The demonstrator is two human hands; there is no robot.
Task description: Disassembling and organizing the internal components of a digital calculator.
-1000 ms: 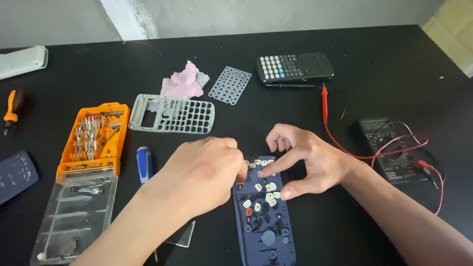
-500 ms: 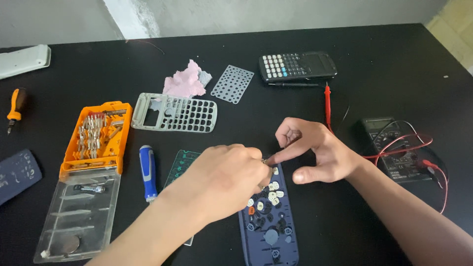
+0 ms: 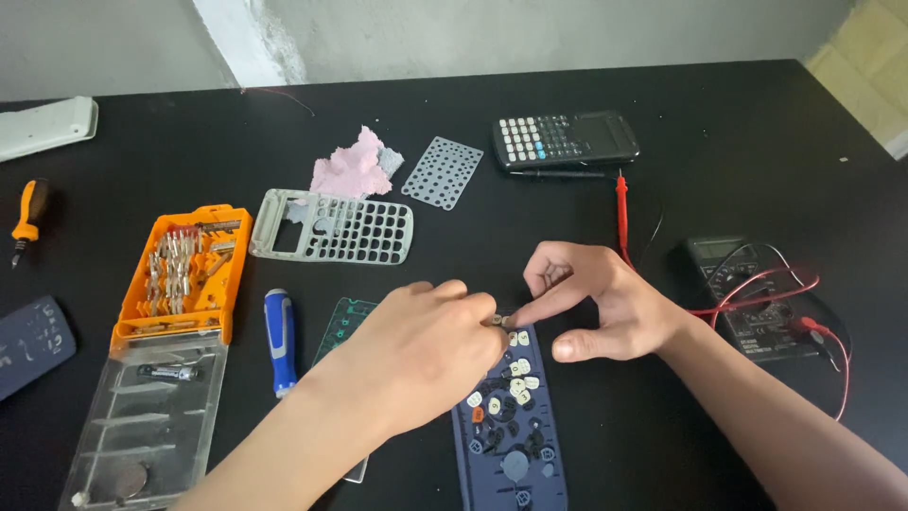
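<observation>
Your left hand (image 3: 416,350) and right hand (image 3: 591,298) pinch one small grey key cap (image 3: 501,320) between fingertips — just above the dark-blue rubber keypad panel (image 3: 511,426), whose long axis runs toward you.

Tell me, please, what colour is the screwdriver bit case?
Orange, with a clear lid; the case shows in the head view.

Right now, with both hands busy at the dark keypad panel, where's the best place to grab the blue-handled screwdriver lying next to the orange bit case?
Probably grip the blue-handled screwdriver around its thick blue handle, coming from above. It lies flat on the black table, lengthwise toward you, with bare table either side between the orange bit case and the green circuit board.
</observation>
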